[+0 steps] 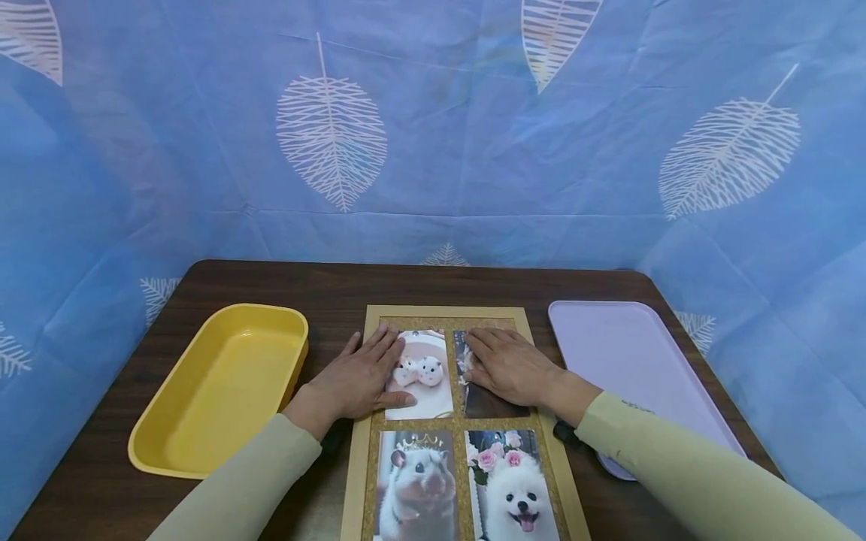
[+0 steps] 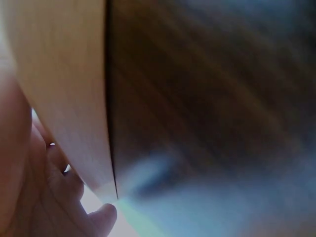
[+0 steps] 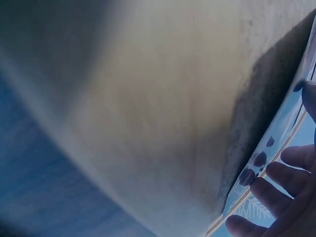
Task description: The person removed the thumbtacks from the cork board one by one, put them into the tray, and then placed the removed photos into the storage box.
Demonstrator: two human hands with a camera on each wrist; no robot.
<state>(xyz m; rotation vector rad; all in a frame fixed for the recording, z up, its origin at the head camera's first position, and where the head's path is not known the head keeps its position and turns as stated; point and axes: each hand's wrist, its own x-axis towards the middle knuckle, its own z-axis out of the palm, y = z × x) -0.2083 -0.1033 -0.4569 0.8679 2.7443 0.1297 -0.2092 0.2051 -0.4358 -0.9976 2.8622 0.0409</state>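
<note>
The left hand [image 1: 358, 379] and right hand [image 1: 510, 368] lie fingers outstretched, gripping nothing, on a pink-and-white rectangular photo [image 1: 431, 379] and a dark one [image 1: 494, 406] atop a pale-wood-framed cork board [image 1: 460, 311]. Probably light, bendy prints; I'd hold their edges.

We lose the near end of the board [image 1: 356, 466] to the head view's bottom edge, with the lower parts of the hamster photo [image 1: 421, 485] and dog photo [image 1: 519, 492]. At the board's far right corner, the right hand [image 1: 517, 370] hides much of a dark photo [image 1: 497, 406]; we cannot tell its subject. Right of the board, a black thing [image 1: 565, 433] is too small to tell.
</note>
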